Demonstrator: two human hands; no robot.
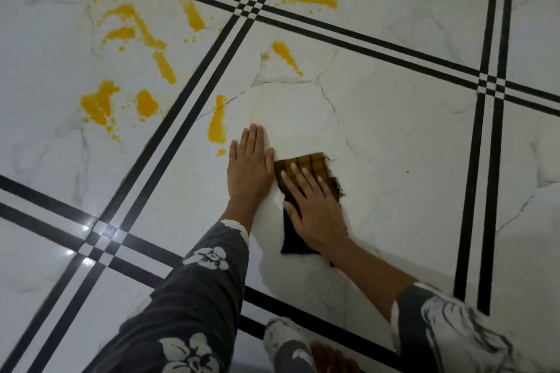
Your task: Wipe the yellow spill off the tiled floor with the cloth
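both hands flat on the tiled floor (394, 130)
right hand (315, 206), fingers straight, pressed the cloth (312, 165); left hand (250, 162) lay open beside the yellow spill (217, 126).

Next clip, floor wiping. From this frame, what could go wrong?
1. The left hand lies flat on the floor beside the nearest yellow streak; a small slide could smear it.
2. The cloth under the right hand is small and shows yellow at its far end, perhaps already soaked, while many yellow patches remain; it may spread rather than lift them.
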